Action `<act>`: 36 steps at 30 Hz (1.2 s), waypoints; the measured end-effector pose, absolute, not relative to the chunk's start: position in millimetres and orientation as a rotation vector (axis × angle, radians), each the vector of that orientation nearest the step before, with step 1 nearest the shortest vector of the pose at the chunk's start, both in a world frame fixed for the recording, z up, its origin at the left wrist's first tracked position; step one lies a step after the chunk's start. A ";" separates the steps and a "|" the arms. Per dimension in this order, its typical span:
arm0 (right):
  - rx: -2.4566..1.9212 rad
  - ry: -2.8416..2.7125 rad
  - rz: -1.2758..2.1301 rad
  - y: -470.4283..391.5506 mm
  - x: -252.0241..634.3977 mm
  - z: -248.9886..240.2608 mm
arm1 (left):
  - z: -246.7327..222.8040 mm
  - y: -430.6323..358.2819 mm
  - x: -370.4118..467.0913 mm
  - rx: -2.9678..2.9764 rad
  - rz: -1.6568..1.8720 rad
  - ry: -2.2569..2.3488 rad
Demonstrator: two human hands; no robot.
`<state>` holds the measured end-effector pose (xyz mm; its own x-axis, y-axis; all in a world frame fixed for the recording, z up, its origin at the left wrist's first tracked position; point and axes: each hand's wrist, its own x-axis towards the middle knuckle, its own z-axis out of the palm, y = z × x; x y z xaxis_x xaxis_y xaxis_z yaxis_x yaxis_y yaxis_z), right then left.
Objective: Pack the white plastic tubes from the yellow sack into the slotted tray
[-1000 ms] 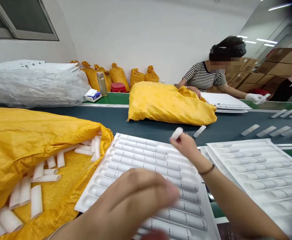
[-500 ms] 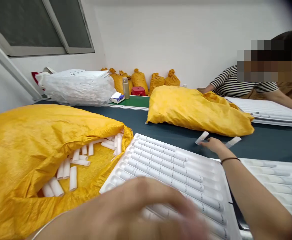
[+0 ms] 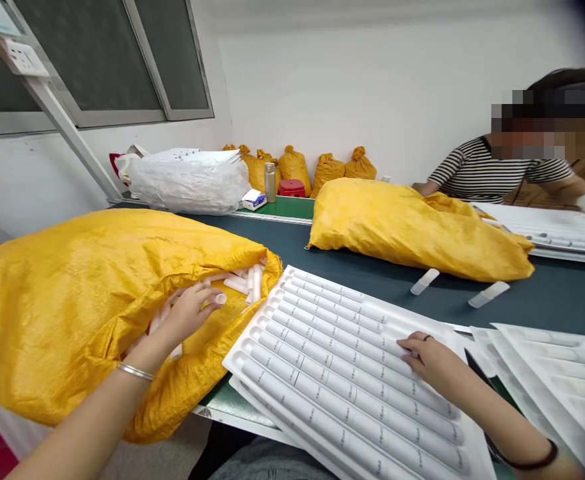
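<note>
My left hand (image 3: 192,312) reaches into the mouth of a large yellow woven sack (image 3: 97,267), its fingers closed around a white plastic tube (image 3: 219,299). Loose white tubes (image 3: 249,280) lie in the sack around it. Over the right part of a white moulded tray (image 3: 229,360), my right hand (image 3: 425,357) pinches a tube lying in one of the grooves; its fingers partly hide that tube. Rows of white tubes with small dark print (image 3: 322,360) fill most of the grooves.
Two translucent-capped tubes, a left one (image 3: 425,282) and a right one (image 3: 489,295), lie on the dark table behind the tray. Further trays (image 3: 547,373) stand at right. A second yellow sack (image 3: 397,223) lies across the table, near a co-worker in a striped shirt (image 3: 465,167).
My left hand has moved from over the tray into the sack and grasped a tube. My right hand has left the tube on the table and come to the tray. The view has shifted.
</note>
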<state>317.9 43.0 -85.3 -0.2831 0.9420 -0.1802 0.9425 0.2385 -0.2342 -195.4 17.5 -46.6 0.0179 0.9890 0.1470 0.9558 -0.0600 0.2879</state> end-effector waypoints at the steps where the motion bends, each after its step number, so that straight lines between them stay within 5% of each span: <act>1: 1.848 2.495 -0.459 45.3 318.5 -80.2 | -40.3 15.7 -180.6 2.156 0.633 2.003; 7: 2.060 2.680 -0.362 28.0 303.5 -34.9 | -21.1 2.7 -69.4 1.278 1.575 1.046; 13: 1.918 2.902 -1.953 -12.2 245.7 -9.1 | -19.4 -3.0 15.6 0.663 1.459 0.714; 15: 1.856 2.896 -2.203 -14.8 236.7 -5.5 | -19.8 -3.3 24.0 0.767 1.408 0.731; 17: 1.913 3.037 -2.081 -12.5 237.8 -1.1 | -19.7 -3.1 22.4 0.967 1.358 0.843; 22: 1.609 3.550 -0.891 -3.1 253.3 14.0 | -10.6 -6.5 3.1 1.449 1.058 1.137; 24: 1.431 3.554 -0.669 -2.0 252.9 18.3 | -5.6 -10.7 -1.9 1.633 0.940 1.166; 36: 1.656 3.319 -1.079 -3.8 233.1 16.1 | -5.6 -30.9 -11.7 2.244 1.140 1.185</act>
<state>233.1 -3.8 16.1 -0.4289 0.8295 0.3578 0.4604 0.5415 -0.7034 -11.7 -30.9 -5.6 0.3232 0.8096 0.4900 0.5211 -0.5845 0.6219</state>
